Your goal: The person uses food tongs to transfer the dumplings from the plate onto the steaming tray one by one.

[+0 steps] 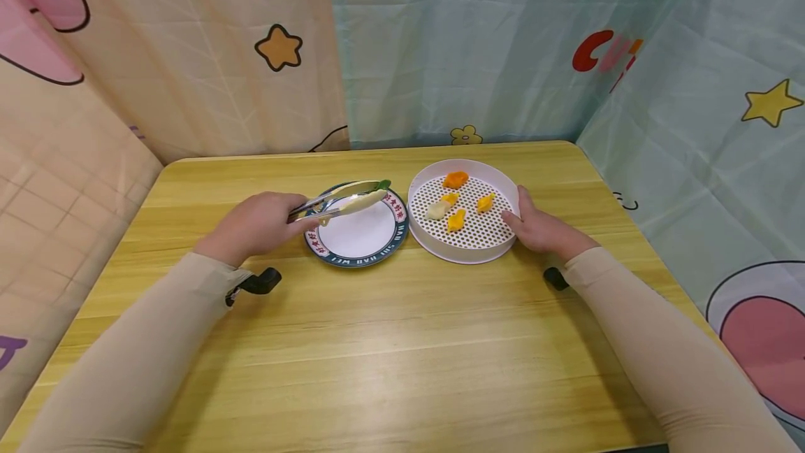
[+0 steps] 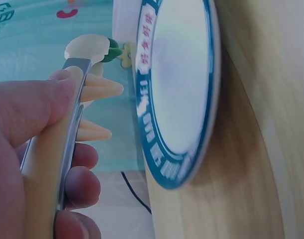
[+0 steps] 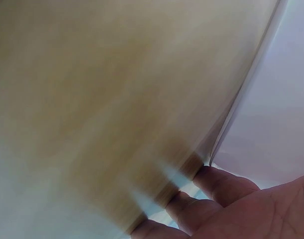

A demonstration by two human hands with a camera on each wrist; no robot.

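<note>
My left hand (image 1: 260, 226) grips metal tongs (image 1: 358, 201) with cream-coloured tips, held above a white plate (image 1: 358, 235) with a blue patterned rim. Between the tips, in the left wrist view, is a small white piece with a green end (image 2: 87, 49). To the right of the plate stands a round white perforated steamer basket (image 1: 465, 254). Inside it lie an orange piece (image 1: 455, 180), a white piece with a yellow end (image 1: 439, 210) and yellow pieces (image 1: 456, 221). My right hand (image 1: 544, 231) holds the basket's right side, thumb over the rim, fingers outside.
Plate and basket sit side by side on a light wooden table (image 1: 402, 341), toward its far edge. Printed curtains (image 1: 409, 47) hang behind the table and along both sides. A black strap piece (image 1: 260, 281) sticks out at the left wrist.
</note>
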